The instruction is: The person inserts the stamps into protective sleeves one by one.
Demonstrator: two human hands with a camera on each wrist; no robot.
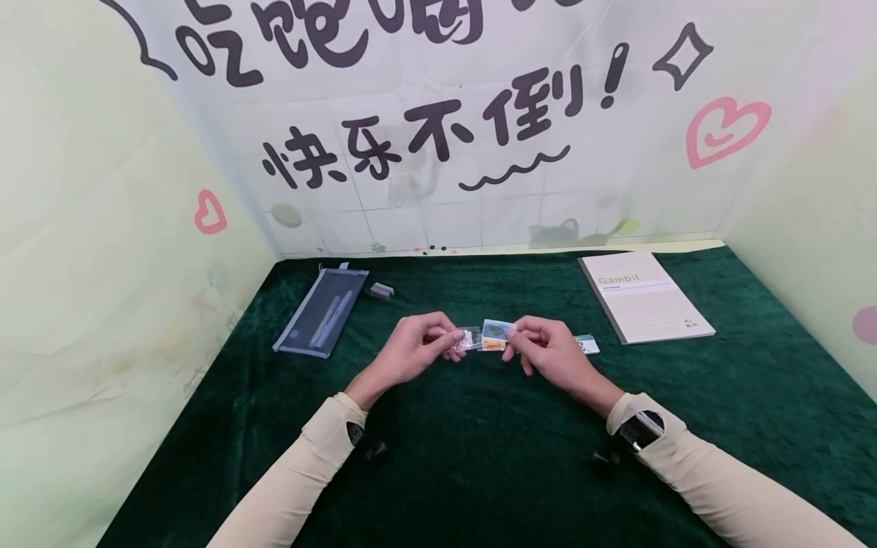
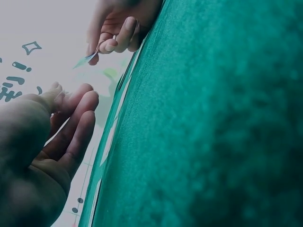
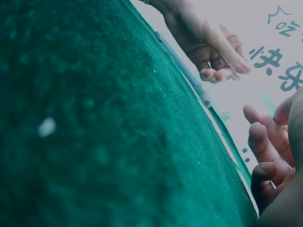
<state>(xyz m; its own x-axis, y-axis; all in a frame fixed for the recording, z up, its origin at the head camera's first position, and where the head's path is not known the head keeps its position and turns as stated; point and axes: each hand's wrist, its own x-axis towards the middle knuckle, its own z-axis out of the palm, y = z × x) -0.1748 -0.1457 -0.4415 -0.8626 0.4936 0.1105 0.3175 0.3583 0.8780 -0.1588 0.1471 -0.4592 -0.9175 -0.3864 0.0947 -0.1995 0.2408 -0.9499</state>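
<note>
Green velvet below, right hand [image 1: 548, 352] pinches card [image 1: 496, 334] beside left hand [image 1: 418, 348].

Head view looks down over the green cloth [image 1: 479, 472]; both wrist views skim it close up, each catching the opposite hand.

- The table cloth [image 1: 479, 472] under my hands looks like soft, fuzzy green velvet.
- The little sleeve [image 1: 470, 339] I pinch is clear, shiny plastic.
- The card [image 1: 495, 333] looks glossy.
- The notebook [image 1: 647, 307] has a matt paper cover.
</note>
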